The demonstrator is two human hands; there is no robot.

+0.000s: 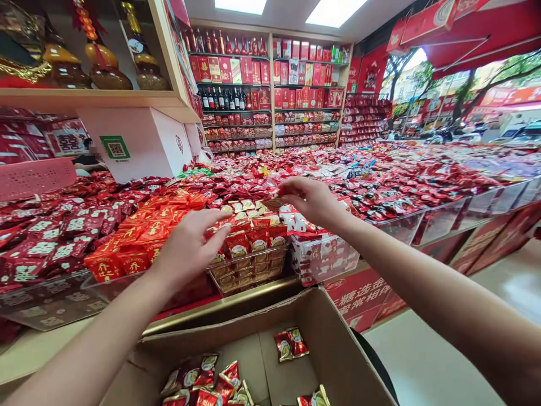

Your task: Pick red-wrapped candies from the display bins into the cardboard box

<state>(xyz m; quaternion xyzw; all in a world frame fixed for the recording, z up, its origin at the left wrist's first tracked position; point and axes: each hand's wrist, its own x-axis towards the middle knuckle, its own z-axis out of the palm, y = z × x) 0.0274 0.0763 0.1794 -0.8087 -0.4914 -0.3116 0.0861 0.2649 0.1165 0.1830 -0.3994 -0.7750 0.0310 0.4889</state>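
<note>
A clear plastic bin [253, 270] is filled with red and gold durian candy packets [258, 235], the front ones standing upright in rows. My left hand [190, 239] hovers over the bin's left side, thumb and fingers apart, with nothing in it. Over the bin's back right corner, my right hand [313, 200] has its fingers curled around a small gold-brown candy packet [274, 203], partly hidden by the fingertips. Below, an open cardboard box [270, 332] contains several loose packets [224, 389] of the same red and gold kind.
Orange-red packets [147, 231] and dark red packets [63, 237] fill bins at left. A bin of white and red packets [325, 256] adjoins on the right. Further heaps of candy spread behind. Shelves of bottles and boxes [270, 84] line the back; a cabinet [186, 96] overhangs upper left.
</note>
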